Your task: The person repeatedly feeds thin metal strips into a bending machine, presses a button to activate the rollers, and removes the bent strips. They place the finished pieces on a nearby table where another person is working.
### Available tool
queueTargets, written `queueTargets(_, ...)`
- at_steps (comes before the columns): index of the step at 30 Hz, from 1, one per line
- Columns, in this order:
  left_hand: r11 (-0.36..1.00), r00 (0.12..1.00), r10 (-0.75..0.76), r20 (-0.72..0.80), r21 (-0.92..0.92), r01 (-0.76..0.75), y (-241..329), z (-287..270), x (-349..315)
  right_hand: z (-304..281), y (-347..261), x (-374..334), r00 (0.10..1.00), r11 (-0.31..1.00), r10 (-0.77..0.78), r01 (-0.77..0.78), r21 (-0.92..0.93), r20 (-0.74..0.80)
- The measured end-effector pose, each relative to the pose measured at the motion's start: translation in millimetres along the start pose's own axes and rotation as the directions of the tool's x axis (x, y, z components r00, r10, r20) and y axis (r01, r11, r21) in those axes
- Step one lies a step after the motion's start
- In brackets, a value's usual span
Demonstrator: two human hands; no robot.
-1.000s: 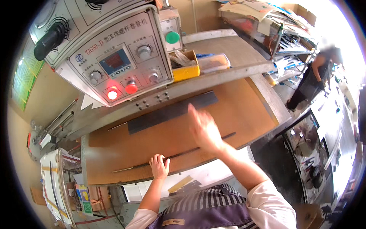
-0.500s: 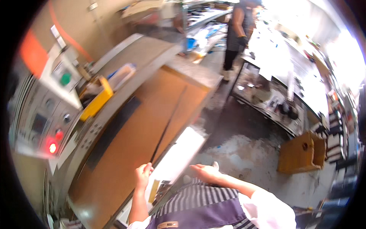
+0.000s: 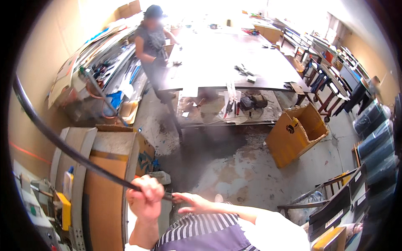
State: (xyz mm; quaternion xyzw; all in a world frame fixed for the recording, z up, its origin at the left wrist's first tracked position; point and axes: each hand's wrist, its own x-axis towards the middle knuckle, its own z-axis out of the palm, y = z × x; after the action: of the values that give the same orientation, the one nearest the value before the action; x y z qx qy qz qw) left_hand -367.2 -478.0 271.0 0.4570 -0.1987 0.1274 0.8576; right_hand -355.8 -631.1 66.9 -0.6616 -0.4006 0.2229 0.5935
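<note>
The left hand (image 3: 144, 196) is closed in a fist around a long black strip (image 3: 63, 146), which curves up and away to the left until the dark rim of the picture cuts it off. The right hand (image 3: 193, 203) is open, fingers spread, touching the strip's near end just beside the fist; whether it grips is hard to tell. Both hang over the brown worktable (image 3: 104, 201) edge and stained floor (image 3: 234, 167). Farther off a person (image 3: 153, 46) stands at a big dark table (image 3: 226, 58), face blurred. An orange box (image 3: 295, 134) lies tipped on the floor.
</note>
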Motion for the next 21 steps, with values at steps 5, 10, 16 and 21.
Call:
queueTargets(5,0.795,0.976,-0.098,0.193,0.605,-0.040,-99.6,39.5,78.8,-87.4,29.6,-60.8,0.797,0.918,0.385,-0.278,0.283,-0.466)
queueTargets(10,0.673,0.847,-0.495,0.192,0.702,0.234,-178.4,25.2,91.7,-143.4,31.0,-102.5,0.492,0.948,0.290,-0.266,0.175,-0.821)
queueTargets(16,0.514,0.735,-0.654,0.181,0.819,0.256,-263.0,-25.7,81.9,-164.4,97.2,-137.6,0.290,0.873,0.355,-0.442,0.205,-0.889)
queueTargets(21,0.485,0.655,-0.707,0.266,0.857,0.176,-308.4,-75.1,104.4,-163.0,147.3,-135.5,0.223,0.792,0.507,-0.502,0.347,-0.833)
